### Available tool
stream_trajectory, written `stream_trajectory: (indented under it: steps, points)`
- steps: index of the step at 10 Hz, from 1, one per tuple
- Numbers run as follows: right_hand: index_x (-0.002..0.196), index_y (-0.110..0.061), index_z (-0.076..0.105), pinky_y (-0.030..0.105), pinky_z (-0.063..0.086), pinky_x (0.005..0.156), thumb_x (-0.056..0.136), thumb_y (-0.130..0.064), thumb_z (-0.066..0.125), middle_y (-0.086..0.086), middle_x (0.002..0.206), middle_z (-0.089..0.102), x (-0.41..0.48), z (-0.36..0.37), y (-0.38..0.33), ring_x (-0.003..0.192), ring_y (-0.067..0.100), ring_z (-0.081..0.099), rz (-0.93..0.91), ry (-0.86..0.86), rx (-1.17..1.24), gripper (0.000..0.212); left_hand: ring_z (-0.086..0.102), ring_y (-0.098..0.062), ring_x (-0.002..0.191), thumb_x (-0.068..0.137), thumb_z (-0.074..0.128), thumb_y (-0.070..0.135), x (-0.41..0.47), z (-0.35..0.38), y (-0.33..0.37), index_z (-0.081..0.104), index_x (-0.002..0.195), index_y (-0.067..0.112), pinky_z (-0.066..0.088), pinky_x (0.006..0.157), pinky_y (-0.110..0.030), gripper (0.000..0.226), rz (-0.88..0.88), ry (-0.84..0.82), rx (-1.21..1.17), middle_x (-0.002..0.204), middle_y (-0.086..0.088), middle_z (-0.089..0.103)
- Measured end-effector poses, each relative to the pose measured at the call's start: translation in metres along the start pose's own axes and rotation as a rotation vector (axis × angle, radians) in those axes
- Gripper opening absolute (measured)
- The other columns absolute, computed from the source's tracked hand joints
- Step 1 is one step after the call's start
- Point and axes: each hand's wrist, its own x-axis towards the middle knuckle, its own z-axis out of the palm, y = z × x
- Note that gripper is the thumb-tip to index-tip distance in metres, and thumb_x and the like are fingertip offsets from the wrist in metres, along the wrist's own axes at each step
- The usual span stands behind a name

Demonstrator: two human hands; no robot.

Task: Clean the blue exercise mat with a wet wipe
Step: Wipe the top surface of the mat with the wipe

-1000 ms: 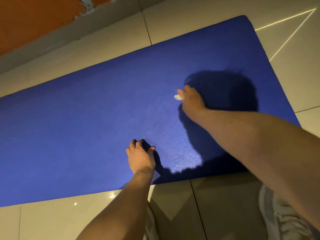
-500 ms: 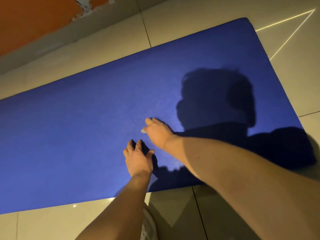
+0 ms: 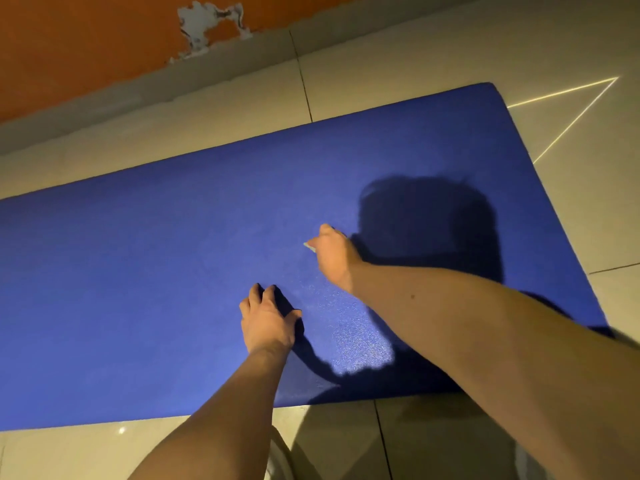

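The blue exercise mat (image 3: 145,278) lies flat on the tiled floor and fills most of the view. My right hand (image 3: 334,256) is near the mat's middle, fingers curled round a small white wet wipe (image 3: 309,246) that peeks out at its left side and touches the mat. My left hand (image 3: 268,318) rests on the mat closer to me, fingers spread and pressing down. Most of the wipe is hidden under my right hand.
Pale floor tiles (image 3: 346,441) surround the mat. An orange wall (image 3: 69,46) with chipped paint and a grey skirting runs along the far side. My head's shadow falls on the mat to the right of my right hand.
My right hand with the wipe swept toward my left hand and has now moved back away from me and to the right. My left hand stayed in place.
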Motion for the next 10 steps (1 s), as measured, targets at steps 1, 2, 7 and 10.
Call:
stream_trajectory:
  steps: [1, 2, 7, 10]
  points:
    - [0.139, -0.021, 0.057, 0.02, 0.033, 0.073, 0.1, -0.011, 0.045, 0.011, 0.116, 0.053, 0.005, -0.046, 0.004, 0.104, 0.026, 0.052, 0.16, 0.009, 0.139, 0.041, 0.018, -0.026, 0.143, 0.088, 0.071, 0.042, 0.006, -0.004, 0.014, 0.045, 0.144, 0.019, 0.038, 0.11, -0.047, 0.065, -0.047, -0.003, -0.019, 0.157, -0.002, 0.025]
    - [0.109, -0.008, 0.07, 0.031, 0.038, 0.075, 0.102, -0.01, 0.05, 0.017, 0.107, 0.057, 0.011, -0.077, 0.035, 0.109, 0.037, 0.053, 0.113, -0.044, -0.066, 0.022, 0.019, -0.026, 0.142, 0.091, 0.068, 0.042, 0.016, -0.008, 0.032, 0.045, 0.143, 0.018, 0.039, 0.11, -0.046, 0.062, -0.055, -0.005, -0.044, 0.157, -0.001, 0.023]
    - [0.128, -0.007, 0.062, 0.043, 0.041, 0.092, 0.1, -0.004, 0.043, 0.022, 0.128, 0.051, 0.018, -0.007, 0.036, 0.116, 0.039, 0.05, 0.203, 0.174, 0.072, 0.034, 0.0, -0.031, 0.15, 0.091, 0.069, 0.045, 0.067, -0.016, 0.037, 0.022, 0.158, 0.028, 0.024, 0.12, -0.051, 0.084, -0.035, -0.145, 0.113, 0.166, -0.002, 0.002]
    - [0.129, -0.015, 0.063, 0.043, 0.035, 0.104, 0.103, -0.009, 0.045, 0.018, 0.148, 0.043, 0.05, -0.01, 0.05, 0.134, 0.029, 0.041, -0.349, 0.033, -0.25, 0.032, -0.006, -0.02, 0.151, 0.093, 0.065, 0.047, 0.057, -0.019, 0.037, 0.018, 0.157, 0.039, 0.032, 0.114, -0.055, 0.081, -0.054, -0.145, 0.103, 0.167, 0.007, -0.007]
